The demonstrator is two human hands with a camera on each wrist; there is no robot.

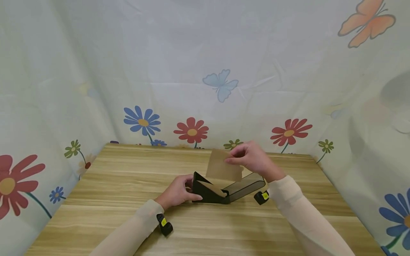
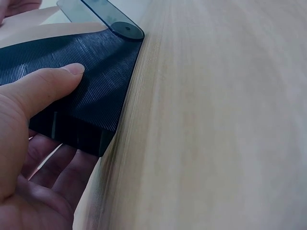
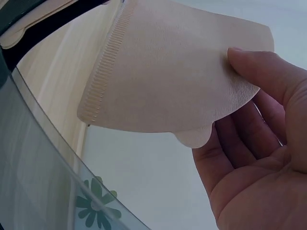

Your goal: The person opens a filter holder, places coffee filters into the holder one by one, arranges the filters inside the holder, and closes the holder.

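In the right wrist view a brown paper coffee filter (image 3: 168, 72), with a crimped edge and a small tab, is pinched between the thumb and fingers of my right hand (image 1: 254, 160). It is raised over a black filter holder (image 1: 208, 192) on the table. My left hand (image 1: 177, 192) grips the holder's left end, thumb on its ribbed side (image 2: 96, 67) in the left wrist view. The holder's clear lid (image 1: 246, 186) is swung open to the right. More brown paper filters (image 3: 43, 14) lie inside the holder.
The wood-grain table (image 1: 134, 163) meets a pale curtain (image 1: 179, 53) printed with flowers and butterflies at its back edge. Black wrist cameras with yellow labels are strapped to the left wrist (image 1: 164, 224) and right wrist (image 1: 261, 196).
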